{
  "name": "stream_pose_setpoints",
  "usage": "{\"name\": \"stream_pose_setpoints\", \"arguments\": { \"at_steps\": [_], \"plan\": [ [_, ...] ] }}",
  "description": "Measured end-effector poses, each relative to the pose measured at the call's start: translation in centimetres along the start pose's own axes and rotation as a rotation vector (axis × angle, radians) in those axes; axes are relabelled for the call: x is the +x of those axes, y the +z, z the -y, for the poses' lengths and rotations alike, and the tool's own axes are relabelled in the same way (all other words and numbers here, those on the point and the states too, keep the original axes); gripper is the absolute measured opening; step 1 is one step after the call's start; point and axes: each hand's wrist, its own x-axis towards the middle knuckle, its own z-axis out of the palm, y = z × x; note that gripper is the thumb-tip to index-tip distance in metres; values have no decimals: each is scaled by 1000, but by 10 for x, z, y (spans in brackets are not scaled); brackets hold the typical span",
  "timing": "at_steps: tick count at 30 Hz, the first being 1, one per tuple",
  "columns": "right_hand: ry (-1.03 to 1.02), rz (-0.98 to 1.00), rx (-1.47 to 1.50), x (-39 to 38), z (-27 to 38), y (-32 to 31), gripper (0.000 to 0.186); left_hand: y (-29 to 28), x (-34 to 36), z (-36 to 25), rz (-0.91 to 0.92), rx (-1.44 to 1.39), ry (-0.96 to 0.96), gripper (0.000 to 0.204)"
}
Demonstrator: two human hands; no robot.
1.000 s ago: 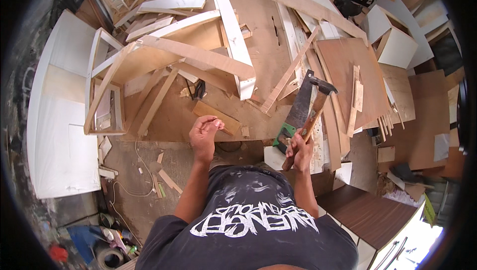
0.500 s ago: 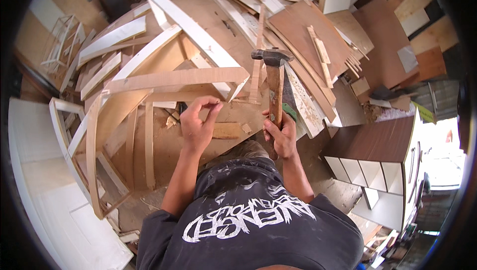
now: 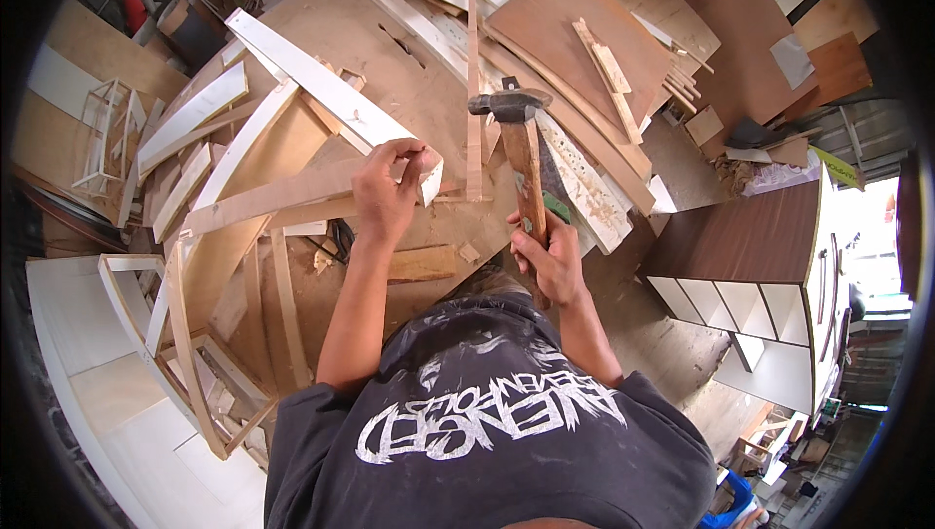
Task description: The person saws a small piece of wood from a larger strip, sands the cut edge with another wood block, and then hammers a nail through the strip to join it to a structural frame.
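My right hand (image 3: pixel 550 261) is wrapped round the wooden handle of a hammer (image 3: pixel 527 173), held upright with its dark metal head at the top. Thumb and forefinger of my left hand (image 3: pixel 388 188) are pinched together; whatever is between them is too small to make out. This hand is over the near right corner of a wooden frame, where a white-faced board (image 3: pixel 321 76) meets a bare wood strip (image 3: pixel 278 195). My fingers hide part of that corner, and I cannot tell whether they touch it.
A curved wooden frame (image 3: pixel 180 334) stands at the left beside a white panel (image 3: pixel 73 334). Brown boards (image 3: pixel 575 42) and loose strips are piled at the far right. A dark brown-topped cabinet (image 3: pixel 735 242) stands to my right. A wood offcut (image 3: pixel 421 263) lies near me.
My left hand has moved forward to the corner of the frame, still pinched. The hammer stays raised in my right hand. The whole view has shifted slightly.
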Motion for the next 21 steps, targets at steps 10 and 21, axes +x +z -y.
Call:
{"name": "stream_pose_setpoints", "arguments": {
  "at_steps": [10, 21],
  "plan": [
    [22, 84, -1, 21, -8, -4, 36, 5, -3, -3, -34, 110, 16, 13],
    [42, 103, -125, 33, 0, -2, 41, 12, -1, 3, -66, 108, 69, 13]
  ]
}}
